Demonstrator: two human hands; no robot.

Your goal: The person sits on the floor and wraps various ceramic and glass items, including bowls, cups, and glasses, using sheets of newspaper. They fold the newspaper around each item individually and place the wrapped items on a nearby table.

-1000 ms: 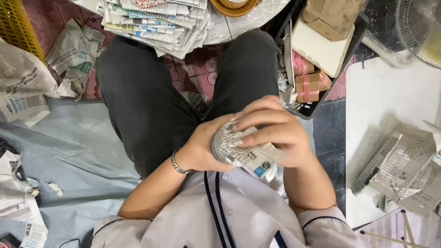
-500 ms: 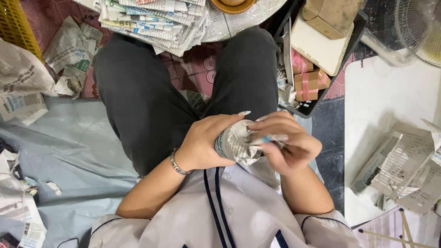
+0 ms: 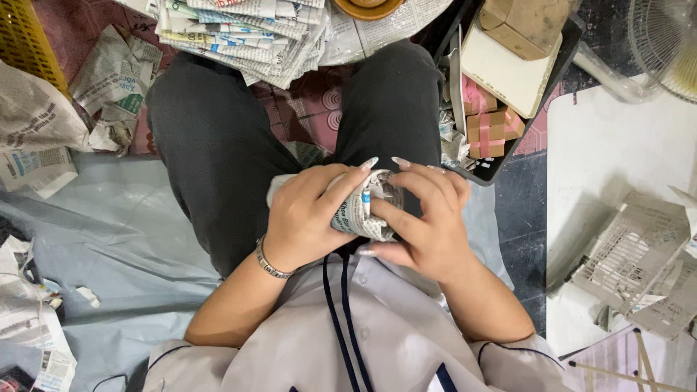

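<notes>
Both hands, left hand (image 3: pixel 308 218) and right hand (image 3: pixel 428 221), clasp a newspaper-wrapped glass (image 3: pixel 363 210). The sides are covered. The mouth end remains untucked.

A bundle (image 3: pixel 361 212) wrapped in grey-white newsprint with black lettering and a small blue patch is being held. A silver bracelet (image 3: pixel 267 261) is being worn on the wrist. Dark charcoal trousers (image 3: pixel 210 145) are being worn, with a pale grey shirt (image 3: pixel 348 341) striped by thin navy lines. A pale blue-grey sheet (image 3: pixel 109 239) is being spread over a maroon patterned floor (image 3: pixel 305 109). Pink and tan boxes (image 3: pixel 486 123) are being kept in a black tray (image 3: pixel 508 149). A yellow basket (image 3: pixel 25 40) is being shown at the corner, and a white table (image 3: pixel 617 152) at the side.
</notes>
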